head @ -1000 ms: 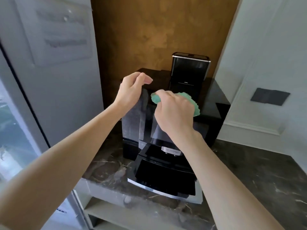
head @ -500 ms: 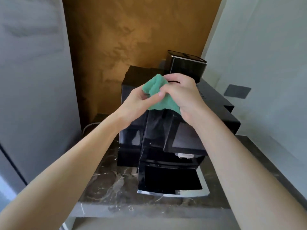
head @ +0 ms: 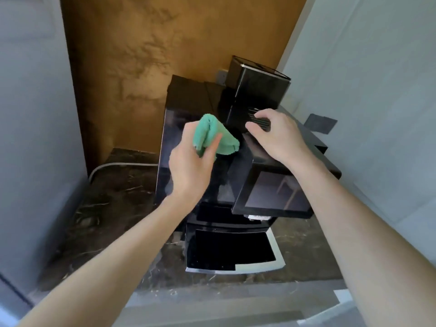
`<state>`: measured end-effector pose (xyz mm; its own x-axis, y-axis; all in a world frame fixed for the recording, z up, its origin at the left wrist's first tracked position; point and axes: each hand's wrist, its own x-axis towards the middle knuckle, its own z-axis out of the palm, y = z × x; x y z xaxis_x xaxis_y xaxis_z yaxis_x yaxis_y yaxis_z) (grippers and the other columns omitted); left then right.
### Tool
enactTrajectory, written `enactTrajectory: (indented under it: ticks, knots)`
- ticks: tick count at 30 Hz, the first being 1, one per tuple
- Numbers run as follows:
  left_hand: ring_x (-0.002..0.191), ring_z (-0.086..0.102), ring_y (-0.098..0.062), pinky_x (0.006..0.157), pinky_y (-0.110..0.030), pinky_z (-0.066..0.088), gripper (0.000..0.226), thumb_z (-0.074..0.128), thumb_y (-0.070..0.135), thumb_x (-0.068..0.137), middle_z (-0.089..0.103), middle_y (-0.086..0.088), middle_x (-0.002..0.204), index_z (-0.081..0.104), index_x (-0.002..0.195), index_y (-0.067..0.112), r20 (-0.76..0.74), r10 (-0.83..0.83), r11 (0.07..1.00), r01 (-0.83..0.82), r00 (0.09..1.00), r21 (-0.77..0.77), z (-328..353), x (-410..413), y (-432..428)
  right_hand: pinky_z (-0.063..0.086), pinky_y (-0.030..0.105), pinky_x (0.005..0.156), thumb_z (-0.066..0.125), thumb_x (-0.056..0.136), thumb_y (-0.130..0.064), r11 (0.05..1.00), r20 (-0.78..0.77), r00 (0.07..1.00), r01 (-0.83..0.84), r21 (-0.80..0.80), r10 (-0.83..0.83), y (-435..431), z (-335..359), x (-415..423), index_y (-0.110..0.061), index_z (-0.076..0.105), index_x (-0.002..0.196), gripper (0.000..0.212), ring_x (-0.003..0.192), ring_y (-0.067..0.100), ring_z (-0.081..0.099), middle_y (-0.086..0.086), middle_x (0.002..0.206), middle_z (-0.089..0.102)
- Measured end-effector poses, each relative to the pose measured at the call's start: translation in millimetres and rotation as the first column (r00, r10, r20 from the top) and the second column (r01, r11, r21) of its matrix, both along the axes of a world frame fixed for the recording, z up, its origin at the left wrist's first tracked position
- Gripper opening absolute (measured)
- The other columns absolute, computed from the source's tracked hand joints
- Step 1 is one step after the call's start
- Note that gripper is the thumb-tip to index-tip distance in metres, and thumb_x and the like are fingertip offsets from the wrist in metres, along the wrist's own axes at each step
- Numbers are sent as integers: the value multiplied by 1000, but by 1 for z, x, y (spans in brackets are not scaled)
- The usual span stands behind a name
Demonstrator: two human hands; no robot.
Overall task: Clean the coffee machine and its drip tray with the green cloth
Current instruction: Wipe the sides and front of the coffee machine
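A narrow alcove is seen, with an ochre plastered wall at the back, pale panels at either side, and a dark marbled counter carrying the coffee machine.

The left hand is closed around the green cloth, which is bunched into a soft wad between thumb and fingers and held against the upper front of the machine, towards its left side. The right hand is laid flat and open on the machine's top, just right of the cloth, with fingertips beside a ribbed vent; nothing is gripped by it.

Several risks may be judged. The hinged screen panel, tilted out at the machine's front right below the right hand, could be pressed or knocked if weight is put on that hand. The bunched cloth offers little flat surface, so smears could be left on the glossy black. The drip tray, drawn out at the machine's foot towards the counter's edge, could be nudged off by a forearm.

The cloth appears thick, fluffy and mint green. The machine is boxy, black and highly reflective, with a taller dark container at its rear right. The tray is black with a silver rim.
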<state>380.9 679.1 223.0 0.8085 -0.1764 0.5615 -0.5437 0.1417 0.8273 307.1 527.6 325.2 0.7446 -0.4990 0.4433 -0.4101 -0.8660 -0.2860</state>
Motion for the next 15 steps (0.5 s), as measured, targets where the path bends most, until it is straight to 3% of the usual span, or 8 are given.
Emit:
enactTrajectory:
  ticks: [3,7,10,13,15]
  knots:
    - [105,70,-11,94,-41,59,44,58,40,103,70,14,121,52,145,29,7,-35,994,34,999,102,-15,-32,-26,45,42,108,53,104,-32,998,69,997,49,-43,-46,-1,-3,-2,-15,67,129,34,121,25,62,5,128,69]
    - [135,51,0,117,-33,42,52,52,37,107,56,12,149,39,158,32,-196,-342,940,331,919,-88,-20,-58,-38,47,33,101,51,105,-25,993,60,995,87,-80,-83,-2,-5,-2,-13,66,131,31,120,24,62,5,130,69]
    - [131,55,-1,114,-30,43,43,54,25,107,63,14,138,52,150,23,-163,-475,878,456,865,-146,-30,-51,-20,47,34,100,52,105,-29,990,-7,994,105,-91,-106,-4,-5,2,-14,64,132,34,123,27,60,7,132,67]
    - [112,64,-7,98,-27,50,33,60,15,104,70,13,118,65,137,19,-92,-501,864,503,860,-6,-41,-37,3,46,37,102,51,104,-33,988,-50,990,127,-90,-132,-5,-4,5,-15,63,134,36,126,30,57,8,135,64]
    - [111,67,-5,99,-29,54,31,66,12,100,72,16,116,70,129,22,-49,-455,885,457,889,85,-43,-24,13,47,39,102,50,104,-34,988,-47,990,133,-75,-137,-4,-5,6,-16,63,133,36,126,31,56,8,135,64]
